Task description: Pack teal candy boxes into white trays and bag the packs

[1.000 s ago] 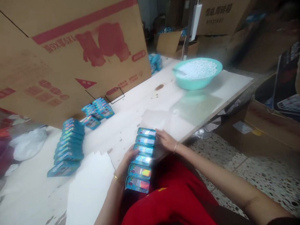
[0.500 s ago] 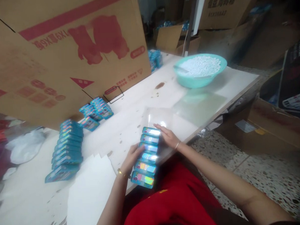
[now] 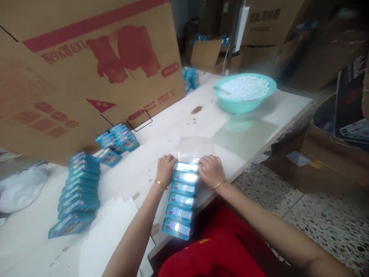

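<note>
Six blue packs [image 3: 180, 200] in row at near edge of table [image 3: 167, 133], clear film [image 3: 187, 154] past far end. Our left hand [image 3: 166, 170] and right hand [image 3: 212, 170] pinch film either side. Packs look light, stiff; film slick; we judge sides best hold.

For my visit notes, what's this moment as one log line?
Left grip: at far left corner of blue packs; right grip: at far right corner; clear film: extends beyond packs; turquoise bowl: holds white pieces

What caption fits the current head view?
Left hand and right hand flank the far end of a row of blue packs, teal basin of white pieces beyond.
</note>
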Tool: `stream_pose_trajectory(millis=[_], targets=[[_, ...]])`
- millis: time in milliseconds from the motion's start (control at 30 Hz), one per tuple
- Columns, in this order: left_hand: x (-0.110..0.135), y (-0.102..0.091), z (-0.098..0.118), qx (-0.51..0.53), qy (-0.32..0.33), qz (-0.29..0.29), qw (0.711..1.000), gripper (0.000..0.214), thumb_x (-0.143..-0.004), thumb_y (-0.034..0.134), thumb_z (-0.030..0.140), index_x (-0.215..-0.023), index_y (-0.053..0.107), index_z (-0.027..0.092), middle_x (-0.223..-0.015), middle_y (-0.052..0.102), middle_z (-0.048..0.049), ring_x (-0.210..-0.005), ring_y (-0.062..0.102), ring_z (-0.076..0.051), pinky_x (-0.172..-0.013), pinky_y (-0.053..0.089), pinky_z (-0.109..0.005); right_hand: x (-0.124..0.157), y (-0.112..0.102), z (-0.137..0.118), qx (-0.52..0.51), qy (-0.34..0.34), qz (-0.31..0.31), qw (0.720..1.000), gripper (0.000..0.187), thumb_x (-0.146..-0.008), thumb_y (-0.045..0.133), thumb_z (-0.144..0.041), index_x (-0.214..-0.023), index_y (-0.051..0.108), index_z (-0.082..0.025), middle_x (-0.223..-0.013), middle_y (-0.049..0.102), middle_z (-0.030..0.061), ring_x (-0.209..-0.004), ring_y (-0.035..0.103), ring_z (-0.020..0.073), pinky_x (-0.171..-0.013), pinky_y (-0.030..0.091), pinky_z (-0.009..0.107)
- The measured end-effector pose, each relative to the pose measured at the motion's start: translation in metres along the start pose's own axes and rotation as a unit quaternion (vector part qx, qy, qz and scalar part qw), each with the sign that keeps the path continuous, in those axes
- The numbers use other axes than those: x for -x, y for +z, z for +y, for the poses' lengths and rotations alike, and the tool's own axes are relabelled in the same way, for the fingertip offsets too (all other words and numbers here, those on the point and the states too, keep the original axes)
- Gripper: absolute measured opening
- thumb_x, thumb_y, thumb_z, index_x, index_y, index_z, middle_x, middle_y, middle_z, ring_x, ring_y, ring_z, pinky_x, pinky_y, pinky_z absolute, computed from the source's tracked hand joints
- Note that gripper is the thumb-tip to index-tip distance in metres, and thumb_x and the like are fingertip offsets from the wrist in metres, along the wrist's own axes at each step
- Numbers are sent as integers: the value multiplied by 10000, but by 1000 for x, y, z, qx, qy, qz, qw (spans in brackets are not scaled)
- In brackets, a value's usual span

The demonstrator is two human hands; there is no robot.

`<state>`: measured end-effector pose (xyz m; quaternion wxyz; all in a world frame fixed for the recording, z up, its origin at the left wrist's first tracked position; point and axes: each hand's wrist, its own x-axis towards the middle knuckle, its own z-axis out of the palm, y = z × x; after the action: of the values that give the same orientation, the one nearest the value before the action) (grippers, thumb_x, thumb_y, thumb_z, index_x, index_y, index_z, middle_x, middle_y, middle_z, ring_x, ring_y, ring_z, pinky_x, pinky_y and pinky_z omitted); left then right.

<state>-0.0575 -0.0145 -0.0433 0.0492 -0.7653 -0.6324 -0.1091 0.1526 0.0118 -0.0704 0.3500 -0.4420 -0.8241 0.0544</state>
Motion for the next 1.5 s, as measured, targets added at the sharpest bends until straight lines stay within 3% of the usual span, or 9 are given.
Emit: stream_pose_trajectory(millis=[133, 233, 367, 533, 667, 800, 1000, 1200, 1500], targets=[[3, 2, -5, 90, -41, 69, 993, 163, -857, 470, 246, -800, 613, 192, -840, 582, -59, -800, 520, -191, -744, 400, -333, -2, -3, -4, -8, -10, 18, 1000, 185, -888, 446, -208, -732, 544, -190, -729, 579, 38, -738, 479, 185, -712, 301, 322], [2, -5, -11, 149, -6, 20, 989, 174, -825, 487, 235, -942, 609, 193, -916, 573, -58, -820, 537, -175, -764, 426, -308, -3, -5, -5, -60, -6, 22, 998, 185, -891, 440, -204, -752, 559, -190, -747, 585, 37, -754, 498, 181, -715, 329, 302], [-4, -12, -12, 69, 36, -68, 995, 318, -749, 557, 236, -1064, 563, 198, -991, 558, -79, -848, 531, -208, -761, 422, -332, -7, -7, -7, -153, 28, 15, 988, 169, -866, 453, -196, -725, 546, -198, -738, 571, 21, -739, 519, 161, -705, 379, 263], [1, -4, 4, -35, -27, -11, 999, 159, -867, 430, 226, -868, 585, 194, -873, 588, -99, -814, 512, -225, -713, 384, -334, -10, -14, -8, -151, 51, -12, 987, 156, -823, 470, -182, -689, 545, -204, -720, 564, 13, -722, 528, 154, -674, 391, 246], [4, -5, 7, 79, -82, 26, 993, 212, -868, 431, 261, -786, 614, 192, -791, 618, -52, -740, 539, -170, -652, 385, -269, -10, -22, -10, -83, 53, -30, 995, 157, -808, 479, -186, -683, 572, -203, -742, 596, 20, -711, 530, 156, -646, 368, 249], [-4, -24, 2, 225, -155, -51, 961, 193, -799, 488, 242, -710, 639, 162, -610, 616, -9, -592, 560, -131, -595, 400, -234, -20, -27, -15, -60, 94, -86, 990, 125, -769, 511, -193, -677, 594, -207, -733, 617, 6, -628, 514, 141, -587, 337, 252], [1, -49, 5, 8, -100, -54, 993, 237, -810, 452, 232, -712, 654, 153, -749, 656, -91, -648, 590, -180, -598, 395, -277, -32, -27, -30, 9, 98, -126, 987, 141, -777, 500, -176, -710, 622, -203, -780, 641, 25, -664, 543, 162, -556, 299, 271], [6, -54, -8, 204, -186, -104, 955, 173, -757, 482, 203, -696, 637, 155, -589, 630, -28, -578, 586, -151, -602, 424, -256, -36, -19, -42, -10, 87, -128, 988, 152, -813, 497, -201, -731, 624, -195, -769, 640, 26, -696, 564, 163, -582, 322, 264], [34, -53, 1, -19, -143, -19, 989, 264, -845, 406, 214, -719, 629, 152, -748, 633, -81, -643, 576, -173, -572, 357, -264, -25, -11, -54, 76, -7, -103, 992, 216, -886, 419, -185, -791, 612, -164, -829, 607, 68, -694, 514, 162, -560, 261, 291]])
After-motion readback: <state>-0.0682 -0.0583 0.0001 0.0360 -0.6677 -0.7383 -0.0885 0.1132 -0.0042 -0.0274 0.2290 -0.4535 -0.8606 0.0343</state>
